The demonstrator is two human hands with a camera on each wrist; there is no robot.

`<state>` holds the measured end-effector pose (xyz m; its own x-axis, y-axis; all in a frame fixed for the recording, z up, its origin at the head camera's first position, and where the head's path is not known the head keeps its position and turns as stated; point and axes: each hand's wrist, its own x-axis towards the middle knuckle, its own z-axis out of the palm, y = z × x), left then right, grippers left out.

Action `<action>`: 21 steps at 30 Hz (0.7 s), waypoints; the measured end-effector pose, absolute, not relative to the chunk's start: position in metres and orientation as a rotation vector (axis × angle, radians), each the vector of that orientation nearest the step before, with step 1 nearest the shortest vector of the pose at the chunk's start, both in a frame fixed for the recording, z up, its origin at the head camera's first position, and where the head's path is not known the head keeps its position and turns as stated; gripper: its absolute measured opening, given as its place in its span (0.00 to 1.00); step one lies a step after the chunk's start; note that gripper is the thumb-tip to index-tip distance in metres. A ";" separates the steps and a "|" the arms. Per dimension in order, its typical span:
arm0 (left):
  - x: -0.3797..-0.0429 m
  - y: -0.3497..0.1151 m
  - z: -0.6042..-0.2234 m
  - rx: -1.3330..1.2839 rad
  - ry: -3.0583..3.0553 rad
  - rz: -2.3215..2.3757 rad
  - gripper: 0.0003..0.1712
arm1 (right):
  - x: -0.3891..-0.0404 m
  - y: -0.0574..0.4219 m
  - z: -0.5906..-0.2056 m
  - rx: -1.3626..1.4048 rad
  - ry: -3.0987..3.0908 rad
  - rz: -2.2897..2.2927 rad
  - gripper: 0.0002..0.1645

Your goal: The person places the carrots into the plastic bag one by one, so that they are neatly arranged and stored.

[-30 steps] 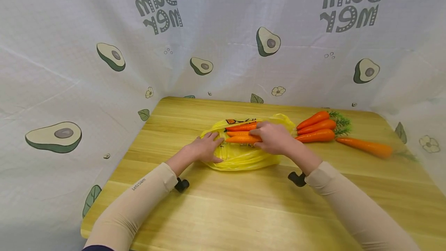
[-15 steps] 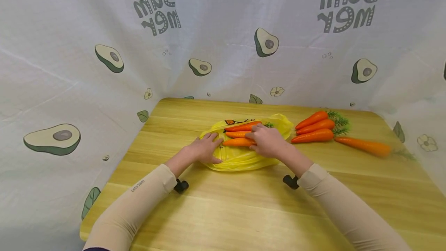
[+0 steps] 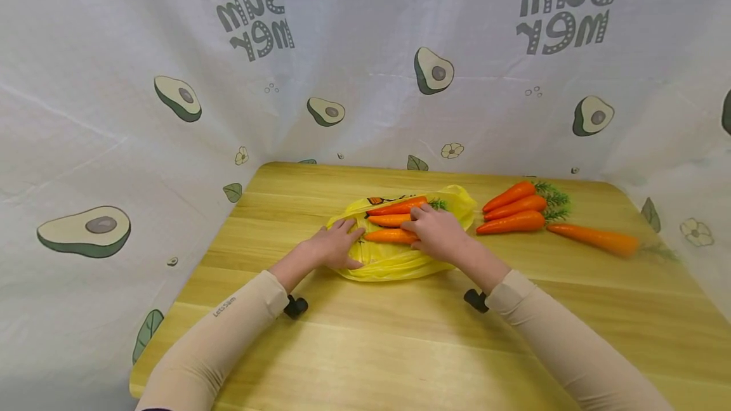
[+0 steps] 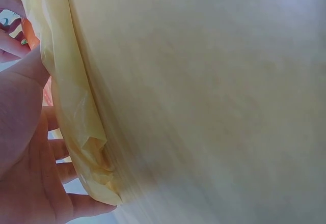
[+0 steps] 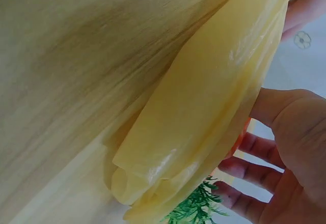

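Note:
A yellow plastic bag (image 3: 400,270) lies on the table with its mouth spread upward. Several orange carrots show inside it: a back carrot (image 3: 396,206) with a green top, a middle carrot (image 3: 389,220) and a front carrot (image 3: 391,236). My left hand (image 3: 337,245) spreads its fingers and thumb inside the left end of the mouth. In the left wrist view, its fingers (image 4: 66,172) lie along the yellow film. My right hand (image 3: 436,232) holds the front carrot by its thick end, thumb on the near side. Green leaves (image 5: 196,203) show beneath its fingers in the right wrist view.
Right of the bag lie a rear carrot (image 3: 510,196), another carrot (image 3: 516,207) and a nearer carrot (image 3: 511,222), side by side. A separate carrot (image 3: 596,239) points rightward beyond them. A printed white curtain (image 3: 365,119) stands behind the wooden table (image 3: 388,341).
My right hand has moved left and slightly down with the front carrot, laying it nearer the bag's front side. The back carrot's green top has come into view. My left hand has stayed put.

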<state>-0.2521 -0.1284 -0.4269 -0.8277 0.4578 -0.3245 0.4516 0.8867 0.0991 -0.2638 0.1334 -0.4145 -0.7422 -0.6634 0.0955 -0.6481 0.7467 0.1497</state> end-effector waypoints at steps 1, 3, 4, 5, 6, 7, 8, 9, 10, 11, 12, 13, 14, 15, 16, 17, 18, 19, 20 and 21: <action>-0.252 -0.128 -0.427 0.678 2.716 0.027 0.50 | -0.264 0.133 -0.414 1.058 -2.789 -0.182 0.21; -0.251 -0.128 -0.427 0.681 2.719 0.026 0.51 | -0.264 0.133 -0.413 1.052 -2.770 -0.225 0.20; -0.252 -0.128 -0.428 0.683 2.721 0.026 0.51 | -0.264 0.133 -0.413 1.051 -2.764 -0.241 0.20; -0.252 -0.128 -0.428 0.684 2.724 0.024 0.51 | -0.264 0.133 -0.413 1.047 -2.759 -0.256 0.21; -0.252 -0.128 -0.429 0.685 2.725 0.026 0.51 | -0.264 0.133 -0.412 1.046 -2.754 -0.268 0.21; -0.252 -0.128 -0.429 0.684 2.724 0.025 0.51 | -0.264 0.133 -0.412 1.048 -2.751 -0.273 0.21; -0.252 -0.128 -0.429 0.682 2.723 0.025 0.51 | -0.264 0.133 -0.412 1.048 -2.750 -0.277 0.21; -0.253 -0.128 -0.429 0.680 2.722 0.024 0.51 | -0.264 0.134 -0.412 1.049 -2.751 -0.276 0.22; -0.253 -0.128 -0.428 0.679 2.722 0.026 0.51 | -0.264 0.134 -0.412 1.053 -2.748 -0.277 0.22; -0.253 -0.128 -0.428 0.677 2.722 0.027 0.51 | -0.263 0.134 -0.412 1.055 -2.747 -0.276 0.23; -0.253 -0.128 -0.428 0.675 2.720 0.024 0.51 | -0.263 0.135 -0.412 1.057 -2.748 -0.276 0.24; -0.253 -0.128 -0.428 0.672 2.719 0.025 0.51 | -0.263 0.135 -0.412 1.057 -2.752 -0.268 0.25; -0.253 -0.128 -0.428 0.671 2.719 0.024 0.51 | -0.263 0.135 -0.412 1.058 -2.756 -0.263 0.25; -0.253 -0.128 -0.428 0.670 2.719 0.027 0.51 | -0.263 0.136 -0.412 1.061 -2.757 -0.258 0.25; -0.252 -0.128 -0.429 0.671 2.720 0.028 0.51 | -0.263 0.136 -0.412 1.064 -2.756 -0.251 0.26; -0.253 -0.128 -0.429 0.670 2.719 0.028 0.51 | -0.262 0.137 -0.412 1.065 -2.758 -0.242 0.27; -0.252 -0.129 -0.429 0.669 2.718 0.027 0.51 | -0.262 0.137 -0.411 1.066 -2.758 -0.234 0.26; -0.252 -0.129 -0.430 0.670 2.719 0.029 0.51 | -0.262 0.138 -0.411 1.068 -2.757 -0.221 0.26; -0.252 -0.129 -0.430 0.671 2.719 0.027 0.51 | -0.261 0.138 -0.410 1.070 -2.753 -0.215 0.25; -0.252 -0.129 -0.430 0.672 2.720 0.030 0.50 | -0.261 0.139 -0.409 1.072 -2.747 -0.204 0.25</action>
<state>-0.2522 -0.1287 -0.4297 -0.8313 0.4556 -0.3184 0.4485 0.8882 0.1001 -0.2609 0.1391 -0.4092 -0.7218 -0.6812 0.1223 -0.6557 0.7296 0.1944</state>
